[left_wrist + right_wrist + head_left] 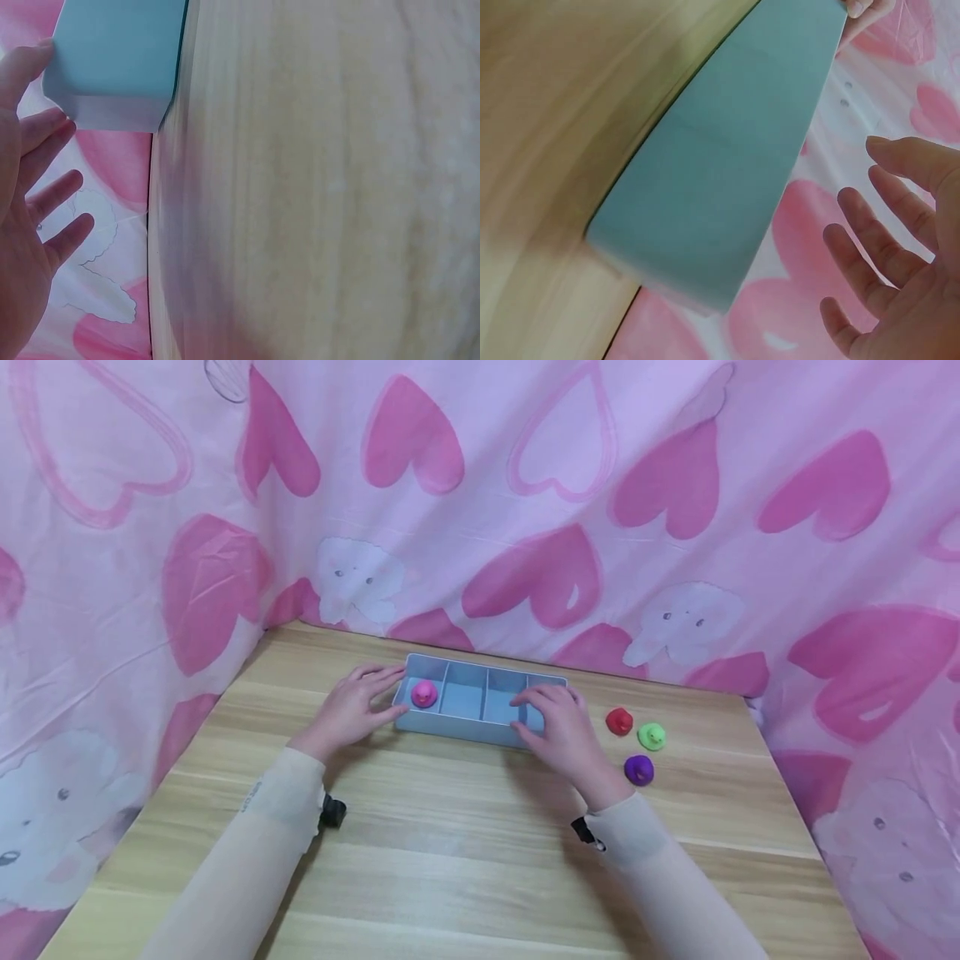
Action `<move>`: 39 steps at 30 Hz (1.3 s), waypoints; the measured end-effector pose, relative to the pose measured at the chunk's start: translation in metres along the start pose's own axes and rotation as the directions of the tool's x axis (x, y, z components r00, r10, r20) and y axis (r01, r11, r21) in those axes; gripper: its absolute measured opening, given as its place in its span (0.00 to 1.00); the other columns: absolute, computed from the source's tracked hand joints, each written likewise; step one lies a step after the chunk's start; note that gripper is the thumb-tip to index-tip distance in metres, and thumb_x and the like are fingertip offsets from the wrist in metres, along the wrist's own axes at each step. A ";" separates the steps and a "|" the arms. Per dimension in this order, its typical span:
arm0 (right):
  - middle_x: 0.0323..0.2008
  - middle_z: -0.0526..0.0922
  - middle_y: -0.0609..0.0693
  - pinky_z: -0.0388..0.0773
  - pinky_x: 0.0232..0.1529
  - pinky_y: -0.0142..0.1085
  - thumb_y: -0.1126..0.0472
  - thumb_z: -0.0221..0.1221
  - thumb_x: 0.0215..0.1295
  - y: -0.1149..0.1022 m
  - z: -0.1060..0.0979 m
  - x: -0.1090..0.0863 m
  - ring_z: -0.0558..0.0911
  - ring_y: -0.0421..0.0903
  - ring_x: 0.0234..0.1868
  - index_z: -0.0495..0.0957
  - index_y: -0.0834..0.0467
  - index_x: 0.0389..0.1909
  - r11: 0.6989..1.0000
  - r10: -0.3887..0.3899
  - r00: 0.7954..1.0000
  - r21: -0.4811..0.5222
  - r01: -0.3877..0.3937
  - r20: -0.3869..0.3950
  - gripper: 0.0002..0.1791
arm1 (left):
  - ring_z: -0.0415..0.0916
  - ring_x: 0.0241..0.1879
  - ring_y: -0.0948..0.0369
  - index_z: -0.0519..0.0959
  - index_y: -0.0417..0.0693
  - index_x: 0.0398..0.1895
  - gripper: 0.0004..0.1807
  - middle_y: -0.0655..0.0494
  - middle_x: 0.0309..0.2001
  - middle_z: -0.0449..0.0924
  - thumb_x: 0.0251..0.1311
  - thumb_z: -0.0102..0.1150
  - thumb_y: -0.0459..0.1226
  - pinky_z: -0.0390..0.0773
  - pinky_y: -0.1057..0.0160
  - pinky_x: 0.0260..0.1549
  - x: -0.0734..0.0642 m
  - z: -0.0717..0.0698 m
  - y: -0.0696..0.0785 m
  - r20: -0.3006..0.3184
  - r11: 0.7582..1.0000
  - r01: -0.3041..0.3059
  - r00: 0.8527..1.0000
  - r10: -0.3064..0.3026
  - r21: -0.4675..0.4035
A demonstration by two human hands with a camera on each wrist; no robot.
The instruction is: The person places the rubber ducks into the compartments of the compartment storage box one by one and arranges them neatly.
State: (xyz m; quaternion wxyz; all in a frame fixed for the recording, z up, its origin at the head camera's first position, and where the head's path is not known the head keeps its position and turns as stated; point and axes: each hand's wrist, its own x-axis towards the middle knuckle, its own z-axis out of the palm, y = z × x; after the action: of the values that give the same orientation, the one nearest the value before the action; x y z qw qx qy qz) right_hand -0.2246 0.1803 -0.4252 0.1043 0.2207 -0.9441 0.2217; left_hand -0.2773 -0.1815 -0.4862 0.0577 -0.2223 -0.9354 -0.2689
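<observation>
A long blue-grey box [465, 729] with several compartments stands on the table. A pink rubber duck [423, 693] sits in its leftmost compartment. My left hand [348, 710] is at the box's left end, fingers extended. In the left wrist view, the thumb [34, 64] and the index fingertip touch the box [120, 52] at its rim and end corner. My right hand [562, 731] hovers over the right end of the box and hides part of the right compartments. In the right wrist view its fingers [877, 240] are spread and hold nothing, apart from the box [705, 172].
Right of the box, a red duck [619, 721], a green duck [652, 737] and a purple duck [639, 770] rest close together on the wooden table [405, 877]. A pink curtain with hearts [532, 577] hangs behind the table and along both sides.
</observation>
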 end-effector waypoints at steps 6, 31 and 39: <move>0.56 0.84 0.49 0.58 0.74 0.61 0.55 0.71 0.64 0.012 -0.005 -0.012 0.77 0.53 0.64 0.84 0.50 0.53 0.999 0.049 0.999 0.005 -0.049 -0.011 0.17 | 0.58 0.76 0.44 0.67 0.55 0.78 0.40 0.55 0.77 0.68 0.67 0.62 0.59 0.58 0.32 0.73 0.000 0.000 0.001 0.002 1.000 -0.002 1.000 0.002 0.002; 0.53 0.87 0.54 0.59 0.67 0.64 0.61 0.72 0.61 0.066 -0.030 -0.053 0.79 0.58 0.59 0.84 0.54 0.53 0.989 0.149 0.981 -0.009 -0.151 -0.121 0.18 | 0.60 0.76 0.42 0.69 0.53 0.77 0.39 0.52 0.76 0.69 0.66 0.65 0.57 0.60 0.30 0.71 0.001 -0.001 0.003 0.000 1.000 0.005 1.000 -0.005 -0.011; 0.52 0.86 0.58 0.55 0.68 0.67 0.61 0.72 0.62 0.093 -0.039 -0.078 0.76 0.61 0.62 0.83 0.56 0.54 0.969 0.244 0.965 -0.026 -0.247 -0.093 0.20 | 0.60 0.76 0.44 0.69 0.54 0.77 0.39 0.52 0.76 0.69 0.66 0.66 0.56 0.60 0.31 0.71 0.000 -0.001 0.003 -0.009 1.000 0.010 1.000 -0.010 -0.014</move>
State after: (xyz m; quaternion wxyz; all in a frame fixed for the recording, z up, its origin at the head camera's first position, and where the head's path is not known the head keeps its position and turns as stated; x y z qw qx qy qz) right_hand -0.1949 0.3018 -0.4490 0.1222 0.0900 -0.9625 0.2247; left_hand -0.2762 -0.1795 -0.4835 0.0590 -0.2170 -0.9343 -0.2765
